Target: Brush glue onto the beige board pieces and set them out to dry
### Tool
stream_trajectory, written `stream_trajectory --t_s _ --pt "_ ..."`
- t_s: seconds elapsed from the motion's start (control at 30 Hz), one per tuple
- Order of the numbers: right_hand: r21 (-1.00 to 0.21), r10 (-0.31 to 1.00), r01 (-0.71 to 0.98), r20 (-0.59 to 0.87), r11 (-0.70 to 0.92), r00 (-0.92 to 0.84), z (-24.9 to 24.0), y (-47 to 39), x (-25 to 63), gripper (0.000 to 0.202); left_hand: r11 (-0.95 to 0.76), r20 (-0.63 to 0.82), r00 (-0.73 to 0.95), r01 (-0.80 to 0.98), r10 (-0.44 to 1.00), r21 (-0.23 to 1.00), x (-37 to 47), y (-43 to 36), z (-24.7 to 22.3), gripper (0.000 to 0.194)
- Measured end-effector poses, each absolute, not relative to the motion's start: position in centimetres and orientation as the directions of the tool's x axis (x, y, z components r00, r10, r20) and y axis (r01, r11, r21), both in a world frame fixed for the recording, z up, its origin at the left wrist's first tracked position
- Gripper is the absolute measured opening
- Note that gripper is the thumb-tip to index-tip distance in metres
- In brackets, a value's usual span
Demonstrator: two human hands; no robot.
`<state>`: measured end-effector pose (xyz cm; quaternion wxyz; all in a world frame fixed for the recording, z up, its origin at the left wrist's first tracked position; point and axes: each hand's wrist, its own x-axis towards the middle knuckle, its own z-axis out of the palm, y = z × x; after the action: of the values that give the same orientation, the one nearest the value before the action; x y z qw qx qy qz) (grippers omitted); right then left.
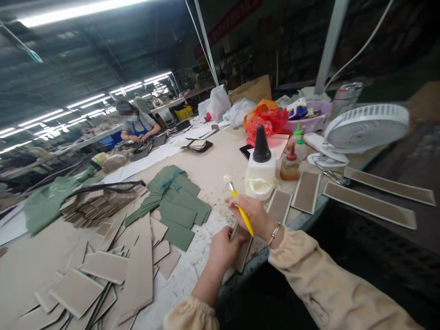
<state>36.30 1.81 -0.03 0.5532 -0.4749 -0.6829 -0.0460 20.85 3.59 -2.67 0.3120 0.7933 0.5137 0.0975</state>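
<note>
In my right hand [254, 214] is a yellow-handled brush [244, 218], its pale tip pointing up and away from me. My left hand [222, 247] grips a brown rectangular panel with light edges [243, 253] at the table's near edge, thumb on top. The right hand hovers over or rests against that panel's far end; I cannot tell which. Just beyond my right hand stands a white bottle with a black cone cap [261, 165]. Beside it a similar light-edged panel [279, 205] lies flat, partly behind my wrist.
Loose brown panels [77, 291] lie heaped at the left, with green pieces [178, 208] beyond. A small glue bottle with a red cap [290, 166] and a white fan [367, 126] stand at the right. A co-worker [137, 123] sits farther off across the table.
</note>
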Motion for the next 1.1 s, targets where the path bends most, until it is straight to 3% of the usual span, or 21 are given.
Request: stream_trajectory --t_s 0.13,0.23,0.4,0.53,0.77,0.93,1.1 --pt "-0.431 0.565 0.667 0.825 0.608 0.018 0.7 2.0 34.5 0.012 -0.078 -0.214 0.481 0.516 0.850 0.853 19.5 4.8 -1.8 0.024" --pt "-0.407 0.530 0.660 0.848 0.631 0.016 1.1 2.3 34.2 0.011 0.156 -0.318 0.454 0.359 0.832 0.920 18.6 5.1 -1.2 0.029" --pt "-0.361 0.479 0.710 0.877 0.604 0.038 1.6 2.1 35.4 0.009 0.296 -0.337 0.326 0.167 0.884 0.940 16.9 4.7 -1.4 0.043" --pt "-0.273 0.470 0.762 0.881 0.587 -0.047 2.1 0.8 36.0 0.011 0.368 -0.368 0.215 0.039 0.905 0.929 16.5 3.5 -1.8 0.053" --pt "-0.181 0.379 0.768 0.921 0.614 -0.086 4.7 -2.8 35.7 0.014 0.419 -0.384 0.374 -0.013 0.844 0.908 20.0 -0.7 -0.7 0.044" --pt "-0.331 0.353 0.814 0.921 0.478 0.167 4.0 -9.5 38.1 0.030 0.492 -0.390 0.433 -0.152 0.813 0.857 23.7 -3.6 0.4 0.036" --pt "-0.431 0.500 0.855 0.829 0.289 0.249 0.6 -17.8 40.1 0.032 0.566 -0.405 0.493 -0.235 0.770 0.790 28.3 -6.1 0.7 0.036"
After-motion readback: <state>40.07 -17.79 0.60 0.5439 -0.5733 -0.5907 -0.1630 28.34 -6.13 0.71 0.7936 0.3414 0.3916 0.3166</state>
